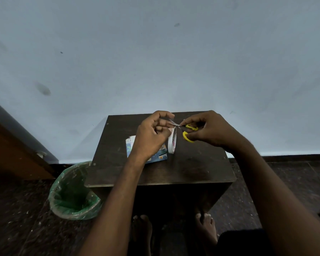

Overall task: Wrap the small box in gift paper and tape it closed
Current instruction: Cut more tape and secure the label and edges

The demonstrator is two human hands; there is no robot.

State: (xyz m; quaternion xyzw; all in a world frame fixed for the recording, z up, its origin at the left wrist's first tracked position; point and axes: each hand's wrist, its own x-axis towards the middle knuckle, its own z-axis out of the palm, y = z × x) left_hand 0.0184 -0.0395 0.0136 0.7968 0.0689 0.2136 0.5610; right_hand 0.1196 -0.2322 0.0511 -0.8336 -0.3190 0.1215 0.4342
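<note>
Wrapped box (156,156) behind left hand (151,134) pinching tape roll (172,143), scissors (187,131) in right hand (211,130), bin (72,193) beside table (192,163)

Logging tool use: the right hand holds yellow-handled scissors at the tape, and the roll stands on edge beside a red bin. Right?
Not quite. The head view shows the bin is green-lined and on the floor; the right hand, scissors and roll are as stated.

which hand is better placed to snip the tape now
Right. The right hand already holds the yellow scissors, blades open at the strip. The left hand pinches that strip above the tape roll, so it is likely busy keeping it taut.
</note>
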